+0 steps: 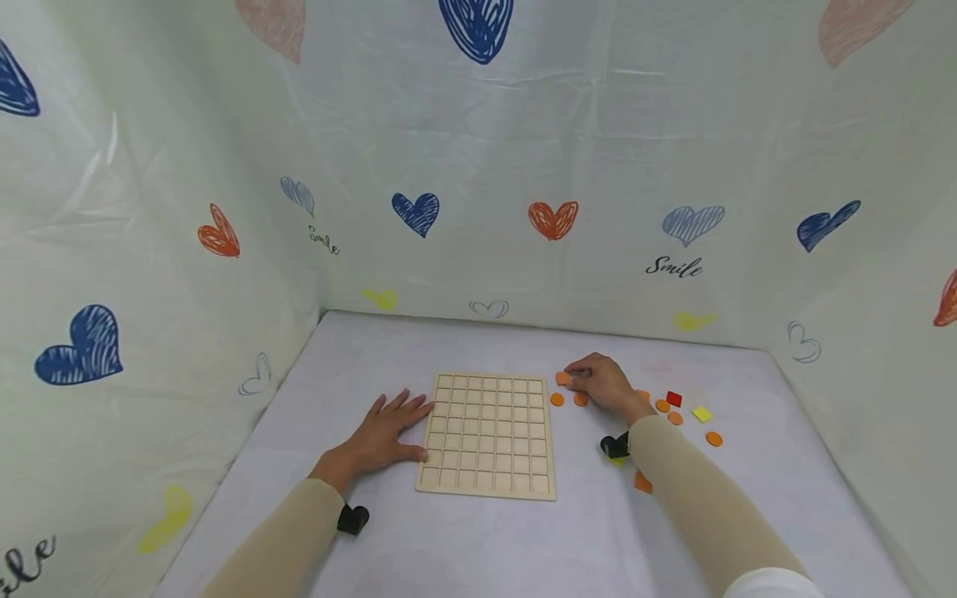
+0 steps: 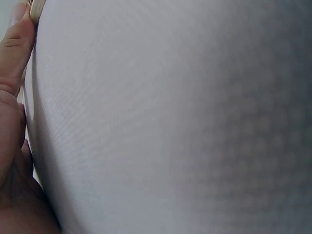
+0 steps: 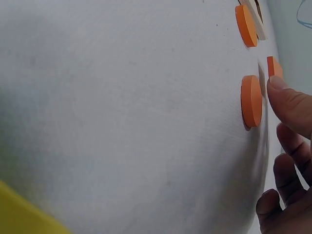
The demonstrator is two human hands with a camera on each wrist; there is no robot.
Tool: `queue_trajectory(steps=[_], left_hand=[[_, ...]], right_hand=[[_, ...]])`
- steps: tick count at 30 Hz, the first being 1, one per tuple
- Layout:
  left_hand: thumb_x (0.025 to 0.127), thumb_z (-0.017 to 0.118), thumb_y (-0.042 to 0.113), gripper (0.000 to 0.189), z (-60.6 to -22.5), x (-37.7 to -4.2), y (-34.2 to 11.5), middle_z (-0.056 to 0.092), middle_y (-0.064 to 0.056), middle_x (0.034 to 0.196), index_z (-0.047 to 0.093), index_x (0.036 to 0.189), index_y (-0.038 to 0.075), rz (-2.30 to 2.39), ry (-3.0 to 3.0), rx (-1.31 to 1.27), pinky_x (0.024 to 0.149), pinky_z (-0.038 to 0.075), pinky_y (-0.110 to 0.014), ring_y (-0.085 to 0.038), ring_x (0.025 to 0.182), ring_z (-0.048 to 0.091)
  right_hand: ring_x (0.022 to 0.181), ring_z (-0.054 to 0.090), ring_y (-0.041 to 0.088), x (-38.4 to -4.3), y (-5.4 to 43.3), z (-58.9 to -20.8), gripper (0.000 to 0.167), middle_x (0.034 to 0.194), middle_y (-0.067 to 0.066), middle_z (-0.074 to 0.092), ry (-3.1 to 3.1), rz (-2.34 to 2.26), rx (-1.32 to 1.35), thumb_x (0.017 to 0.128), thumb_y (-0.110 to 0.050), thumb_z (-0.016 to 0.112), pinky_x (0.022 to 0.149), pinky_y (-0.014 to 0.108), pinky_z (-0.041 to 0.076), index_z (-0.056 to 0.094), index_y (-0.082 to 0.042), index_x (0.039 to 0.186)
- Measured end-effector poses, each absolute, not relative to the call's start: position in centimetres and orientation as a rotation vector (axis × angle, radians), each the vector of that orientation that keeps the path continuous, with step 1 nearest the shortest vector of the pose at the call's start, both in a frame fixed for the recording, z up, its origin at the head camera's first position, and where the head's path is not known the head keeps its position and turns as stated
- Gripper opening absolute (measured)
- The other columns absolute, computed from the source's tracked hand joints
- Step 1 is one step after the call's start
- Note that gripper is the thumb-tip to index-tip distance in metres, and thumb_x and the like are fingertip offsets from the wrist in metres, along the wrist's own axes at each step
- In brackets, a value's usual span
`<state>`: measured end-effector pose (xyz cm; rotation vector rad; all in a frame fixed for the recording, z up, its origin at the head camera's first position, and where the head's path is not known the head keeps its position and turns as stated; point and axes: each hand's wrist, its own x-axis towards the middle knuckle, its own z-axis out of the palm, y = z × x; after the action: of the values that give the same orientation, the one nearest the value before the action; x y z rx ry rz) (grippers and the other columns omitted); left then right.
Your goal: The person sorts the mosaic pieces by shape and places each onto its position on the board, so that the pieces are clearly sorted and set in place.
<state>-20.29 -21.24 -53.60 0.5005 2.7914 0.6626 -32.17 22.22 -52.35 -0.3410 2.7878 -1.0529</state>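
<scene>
I hold a small, flat, orange square piece (image 1: 562, 378) by its edge. It is at the tips of my right hand (image 1: 604, 384), pinched between my thumb and a finger. I cannot tell if it touches the white tabletop (image 1: 478, 548) or sits a bit above it. It looks about as long as it is wide, so I see no long way to it.

The piece is on the left side of my right hand, just beside the far right corner of the pale wooden board with rows of little squares (image 1: 491, 435). A small gap shows between them. The board is a bit longer from near to far than from side to side. My right hand is the nearer one to that corner.

My left hand (image 1: 381, 436) is across on the other side. Its fingers are spread apart and pinch nothing; some tips and the thumb touch the board's left edge.

Two flat orange round pieces (image 1: 557, 399) lie on the near side of my square, between the board and my right hand. Farther right lie a red square piece (image 1: 674, 399), a yellow square piece (image 1: 702, 414) and more orange ones. Behind it all hangs a white curtain with hearts (image 1: 478, 149).
</scene>
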Motion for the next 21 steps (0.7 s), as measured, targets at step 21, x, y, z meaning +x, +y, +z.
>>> queue_trajectory(steps=[21], left_hand=[[0.086,0.079,0.058,0.093,-53.4,-20.2,-21.0,0.035,-0.007,0.172,0.043,0.163,0.020,0.644,2.797,0.476,0.133,0.002,-0.063,-0.037,0.164,0.015]], right_hand=[[0.097,0.062,0.023,-29.7,20.5,-51.8,0.031,0.119,0.009,0.076,2.773,-1.289,-0.318,0.099,-0.017,0.074,0.085,0.034,0.055,0.076,-0.011,0.130]])
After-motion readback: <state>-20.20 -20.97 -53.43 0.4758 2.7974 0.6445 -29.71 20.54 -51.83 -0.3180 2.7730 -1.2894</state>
